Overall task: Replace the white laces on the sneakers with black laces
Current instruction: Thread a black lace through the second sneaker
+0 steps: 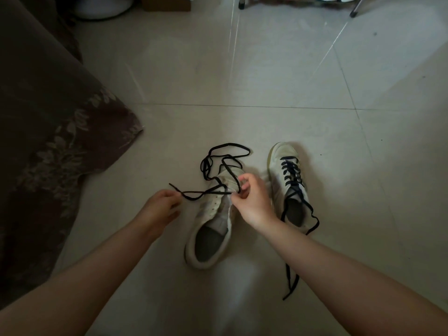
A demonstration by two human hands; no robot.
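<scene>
Two white sneakers stand on the tiled floor. The left sneaker has open eyelets, and a loose black lace lies looped over its toe. My left hand pinches one end of this lace to the left of the shoe. My right hand pinches the lace over the shoe's eyelets. The right sneaker is threaded with a black lace whose free ends trail on the floor toward me.
A dark floral cloth covers the left side. At the far edge stand a white bucket, a cardboard box and a rack's legs with shoes on it.
</scene>
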